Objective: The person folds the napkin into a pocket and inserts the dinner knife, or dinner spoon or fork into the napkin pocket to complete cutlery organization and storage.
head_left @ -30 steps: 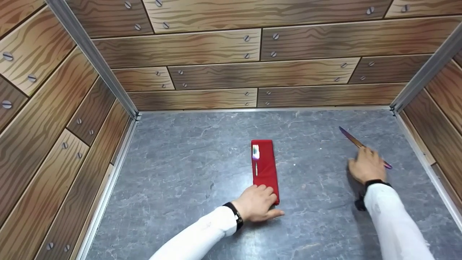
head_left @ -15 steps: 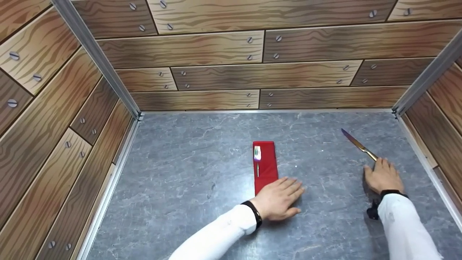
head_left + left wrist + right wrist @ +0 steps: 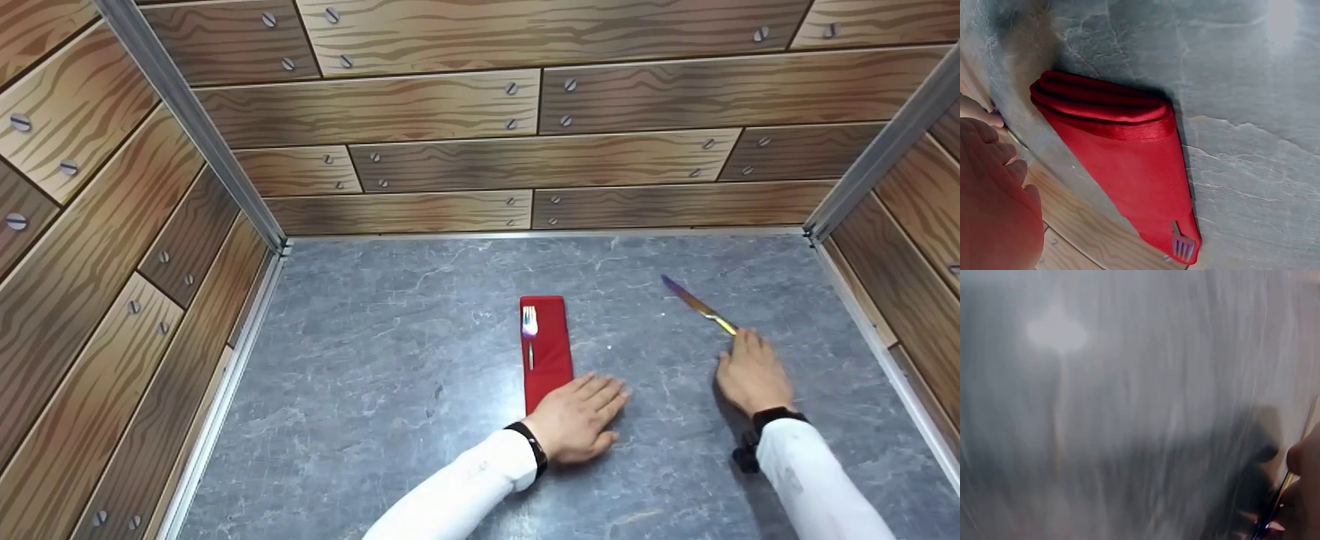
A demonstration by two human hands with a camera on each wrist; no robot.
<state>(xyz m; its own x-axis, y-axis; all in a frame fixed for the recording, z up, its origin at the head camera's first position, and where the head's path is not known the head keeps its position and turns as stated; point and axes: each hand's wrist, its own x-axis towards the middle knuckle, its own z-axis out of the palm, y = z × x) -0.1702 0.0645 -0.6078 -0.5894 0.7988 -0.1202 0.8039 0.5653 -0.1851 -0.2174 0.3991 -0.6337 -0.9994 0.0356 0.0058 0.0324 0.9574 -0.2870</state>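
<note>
Two hands are at work on the grey tabletop (image 3: pixel 375 360). The right hand (image 3: pixel 750 379) grips the knife (image 3: pixel 697 306) by its handle, blade pointing away and clear of the surface. The left hand (image 3: pixel 581 416) lies flat, fingers straight, at the near end of the red napkin (image 3: pixel 546 352), which carries a fork (image 3: pixel 529 330). The knife looks light, stiff and slick; the handle is the safe hold.
</note>
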